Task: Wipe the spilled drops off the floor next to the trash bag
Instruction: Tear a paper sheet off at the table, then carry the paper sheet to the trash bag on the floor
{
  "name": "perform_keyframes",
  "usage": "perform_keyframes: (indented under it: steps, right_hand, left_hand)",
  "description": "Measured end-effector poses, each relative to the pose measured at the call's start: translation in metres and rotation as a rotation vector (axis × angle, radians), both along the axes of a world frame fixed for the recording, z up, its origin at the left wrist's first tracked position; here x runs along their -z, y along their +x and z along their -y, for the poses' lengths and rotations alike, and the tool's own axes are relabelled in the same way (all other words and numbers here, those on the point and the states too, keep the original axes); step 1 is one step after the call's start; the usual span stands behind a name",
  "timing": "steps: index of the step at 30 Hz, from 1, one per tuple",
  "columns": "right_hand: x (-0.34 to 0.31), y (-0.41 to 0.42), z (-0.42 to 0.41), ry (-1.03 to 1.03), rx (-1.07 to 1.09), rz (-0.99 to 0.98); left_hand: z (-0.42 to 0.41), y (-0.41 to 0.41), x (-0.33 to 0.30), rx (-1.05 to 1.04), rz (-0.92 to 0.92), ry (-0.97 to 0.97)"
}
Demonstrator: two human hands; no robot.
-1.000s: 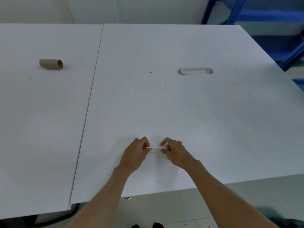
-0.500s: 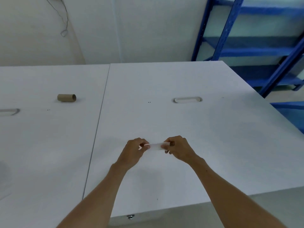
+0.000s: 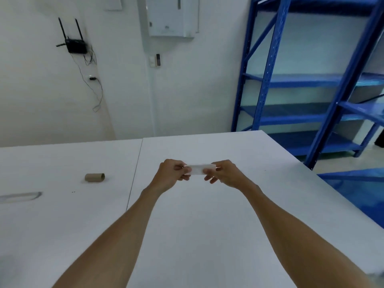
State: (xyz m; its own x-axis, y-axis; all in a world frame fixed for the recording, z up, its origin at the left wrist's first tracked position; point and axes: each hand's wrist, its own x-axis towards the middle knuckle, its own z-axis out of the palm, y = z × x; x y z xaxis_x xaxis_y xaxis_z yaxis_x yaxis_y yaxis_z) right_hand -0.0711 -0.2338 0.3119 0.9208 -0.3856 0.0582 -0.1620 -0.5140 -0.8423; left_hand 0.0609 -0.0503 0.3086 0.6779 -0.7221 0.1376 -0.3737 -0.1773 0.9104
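Note:
A small folded white tissue (image 3: 198, 169) is held up above the white table (image 3: 207, 235), stretched between both hands. My left hand (image 3: 171, 173) pinches its left end and my right hand (image 3: 223, 173) pinches its right end. Both arms reach forward over the table. The floor, the spilled drops and the trash bag are out of view.
An empty cardboard roll (image 3: 94, 177) lies on the adjoining white table (image 3: 52, 215) at the left. Blue metal shelving (image 3: 307, 84) stands at the right, beyond the table's edge. A white wall dispenser (image 3: 171, 16) and a black router (image 3: 75, 45) hang on the back wall.
Both hands have lifted the tissue off the table. The view has tilted up from the tabletop to the wall and shelving.

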Motion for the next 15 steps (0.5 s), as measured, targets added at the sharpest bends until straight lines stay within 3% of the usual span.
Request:
perform_keyframes:
  steps: [8, 15]
  right_hand:
    - [-0.067, -0.005, 0.007, -0.023, 0.018, 0.104]
    - [-0.085, -0.019, 0.008, 0.024, 0.059, 0.077]
  left_hand:
    - [0.022, -0.009, -0.066, -0.036, 0.027, -0.138]
    - [0.031, -0.013, -0.086, 0.057, 0.020, -0.157]
